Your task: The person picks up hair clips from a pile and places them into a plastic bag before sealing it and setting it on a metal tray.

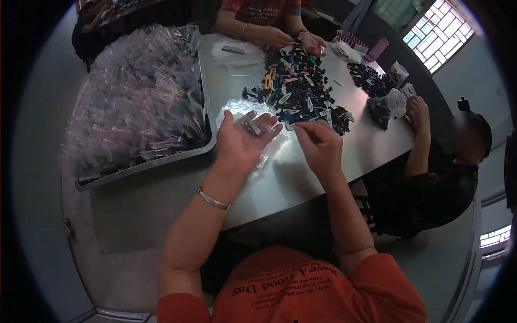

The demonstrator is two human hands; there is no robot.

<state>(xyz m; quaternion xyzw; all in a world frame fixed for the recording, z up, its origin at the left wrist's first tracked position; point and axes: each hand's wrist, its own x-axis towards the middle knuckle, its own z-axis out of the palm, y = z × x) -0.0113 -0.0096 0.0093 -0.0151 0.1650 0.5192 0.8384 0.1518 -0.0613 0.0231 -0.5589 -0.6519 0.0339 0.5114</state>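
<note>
My left hand is palm up above the table, with its fingers spread; a few small dark and pale clips and what looks like clear film lie across its fingers. To its right, my right hand has thumb and index finger pinched together at the near edge of a pile of mostly dark hair clips. Something small and pale shows at the fingertips, too small to name surely. Under and behind my left hand lies a stack of clear plastic bags.
A grey tray heaped with filled clear bags stands left. Across the metal table, a person handles clips. Another person sits right, one hand near bagged dark items. A phone lies at the back.
</note>
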